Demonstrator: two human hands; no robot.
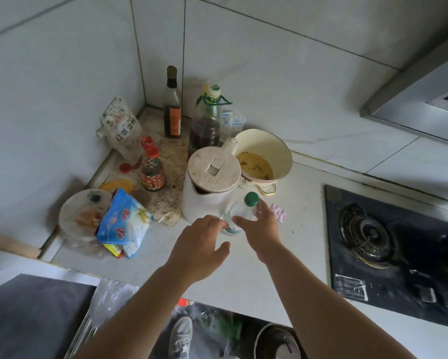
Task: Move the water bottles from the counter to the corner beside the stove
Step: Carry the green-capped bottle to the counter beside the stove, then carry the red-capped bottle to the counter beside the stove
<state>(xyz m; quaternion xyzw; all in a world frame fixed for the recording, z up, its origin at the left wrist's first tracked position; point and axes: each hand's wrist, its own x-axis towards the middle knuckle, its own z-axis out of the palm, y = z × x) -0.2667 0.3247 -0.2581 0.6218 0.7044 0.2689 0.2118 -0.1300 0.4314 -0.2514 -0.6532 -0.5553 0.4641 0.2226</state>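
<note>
One clear water bottle (pixel 242 211) with a green cap stands on the white counter (pixel 243 275), just right of a white kettle (pixel 210 182) and left of the black gas stove (pixel 388 244). My right hand (pixel 260 229) wraps the bottle's body from the right, thumb across its front, fingers behind it below the cap. My left hand (pixel 200 244) hovers at the bottle's lower left, fingertips at or near its label, thumb spread away; whether it touches is unclear. The bottle's base is hidden behind both hands.
The tiled corner holds a dark sauce bottle (pixel 172 107), a brown-liquid bottle (pixel 207 123), a small red-capped bottle (pixel 152 169), a cream pot (pixel 265 156) with yellow liquid, snack bags (pixel 124 221) and a round lid (pixel 81 216). A range hood (pixel 419 99) hangs at the right.
</note>
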